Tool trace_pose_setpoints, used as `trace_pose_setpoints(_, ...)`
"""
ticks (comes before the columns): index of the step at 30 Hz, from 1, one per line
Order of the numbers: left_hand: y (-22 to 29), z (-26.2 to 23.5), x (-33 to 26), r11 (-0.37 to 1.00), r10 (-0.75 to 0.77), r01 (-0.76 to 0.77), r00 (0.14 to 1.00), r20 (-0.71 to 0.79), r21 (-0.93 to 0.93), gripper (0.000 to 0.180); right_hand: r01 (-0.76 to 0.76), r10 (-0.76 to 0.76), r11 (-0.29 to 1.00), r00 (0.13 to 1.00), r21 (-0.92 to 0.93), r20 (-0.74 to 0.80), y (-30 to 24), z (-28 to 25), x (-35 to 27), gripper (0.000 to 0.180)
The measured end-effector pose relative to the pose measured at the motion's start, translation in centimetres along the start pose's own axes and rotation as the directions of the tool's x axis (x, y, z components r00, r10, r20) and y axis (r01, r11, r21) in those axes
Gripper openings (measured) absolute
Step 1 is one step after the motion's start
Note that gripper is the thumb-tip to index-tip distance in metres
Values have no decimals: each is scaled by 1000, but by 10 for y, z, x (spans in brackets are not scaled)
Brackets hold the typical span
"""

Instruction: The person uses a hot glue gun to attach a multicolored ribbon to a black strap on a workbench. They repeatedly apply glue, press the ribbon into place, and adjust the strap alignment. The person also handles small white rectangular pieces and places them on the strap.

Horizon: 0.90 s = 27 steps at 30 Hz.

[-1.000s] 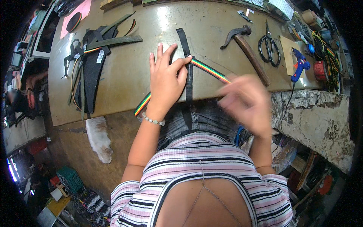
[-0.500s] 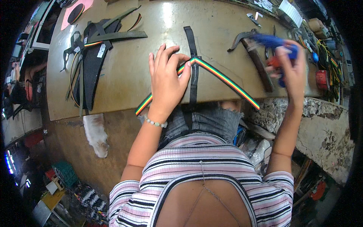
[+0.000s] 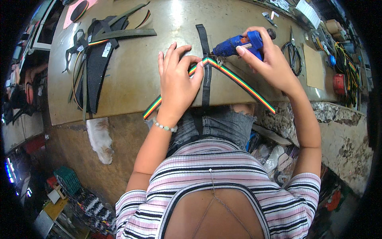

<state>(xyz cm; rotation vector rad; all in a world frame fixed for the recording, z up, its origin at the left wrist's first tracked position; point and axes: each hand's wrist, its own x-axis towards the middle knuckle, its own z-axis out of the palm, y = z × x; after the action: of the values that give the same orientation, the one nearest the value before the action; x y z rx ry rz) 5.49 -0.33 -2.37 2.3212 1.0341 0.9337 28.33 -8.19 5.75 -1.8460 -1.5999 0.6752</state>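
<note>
My left hand [image 3: 178,79] pinches a black ribbon with green, yellow, white and red stripes [image 3: 242,85] at its bent peak. The ribbon spreads in an inverted V, one end on each side, and part of it runs under the hand. Beneath that peak, a narrow black strap [image 3: 202,38] runs from the tabletop toward my lap. My right hand [image 3: 264,59] grips a blue glue gun [image 3: 229,46]. Its nozzle points left, close to the strap just beyond the ribbon's peak; whether it touches I cannot tell.
Black pieces [image 3: 97,75] with olive straps lie at the table's left. A dark ribbon roll [image 3: 79,11] sits at the far left. To the right are black-handled scissors [image 3: 293,55], a tan board [image 3: 313,67] and a red spool [image 3: 339,84]. The table's near edge [image 3: 119,112] borders my lap.
My right hand has swung left from the right side, bringing the glue gun to the strap. The scissors and tan board show more fully. My left hand keeps its pinch.
</note>
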Motion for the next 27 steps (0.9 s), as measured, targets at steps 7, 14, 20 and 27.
trace_pose_setpoints(7, -1, 0, 0, 1000, 15, -15, 1000, -5, 1, 12, 101, -103, 994, 994, -44, -29, -3, 7, -16, 54)
trace_pose_setpoints(14, -1, 1, 0, 1000, 6, -6, 1000, -3, 29, 12, 78, -78, 997, 997, -13, -8, -2, 14, -33, 52)
trace_pose_setpoints(20, -2, 1, 0, 1000, 16, -16, 1000, -3, 19, 13, -39, 15, 982, 991, 185, 129, -10, 5, -44, 47)
trace_pose_setpoints(27, 1, -2, 1, 999, 10, -12, 999, 41, 48, 11, -189, 92, 982, 396, 17, -913, 110, -78, -74, 47)
